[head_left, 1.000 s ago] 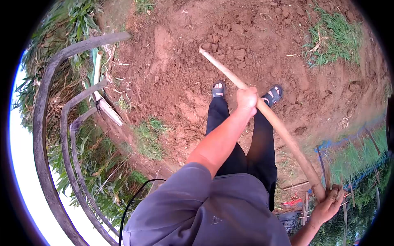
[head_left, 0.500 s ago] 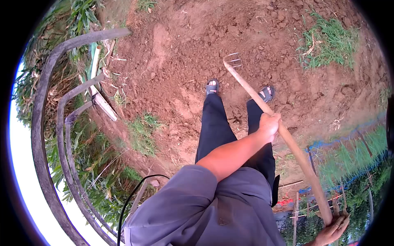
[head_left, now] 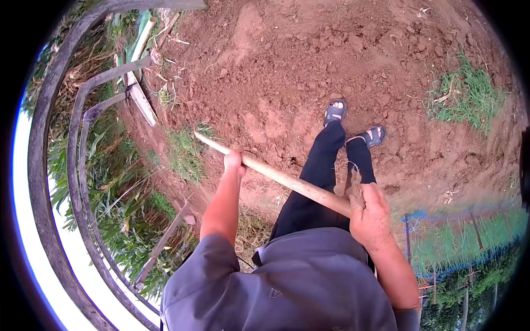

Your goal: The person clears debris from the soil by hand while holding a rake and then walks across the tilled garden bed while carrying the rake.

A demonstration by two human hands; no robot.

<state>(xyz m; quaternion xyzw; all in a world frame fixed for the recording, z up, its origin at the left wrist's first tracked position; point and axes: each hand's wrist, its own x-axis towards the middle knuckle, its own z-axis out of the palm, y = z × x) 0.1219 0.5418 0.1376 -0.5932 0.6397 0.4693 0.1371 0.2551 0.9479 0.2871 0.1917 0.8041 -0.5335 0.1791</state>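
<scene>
Handle (head_left: 298, 183) was swung leftward, clasped by left grip (head_left: 234, 160); right grip (head_left: 371, 217) unclear. Slippage could be caused by looseness.

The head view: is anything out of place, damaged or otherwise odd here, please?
Nothing looks spilled. The wooden handle shows no clear crack between the left hand and the right hand. Perhaps slightly odd: open-toed sandals on rough, loose soil, because they leave the toes bare.
</scene>
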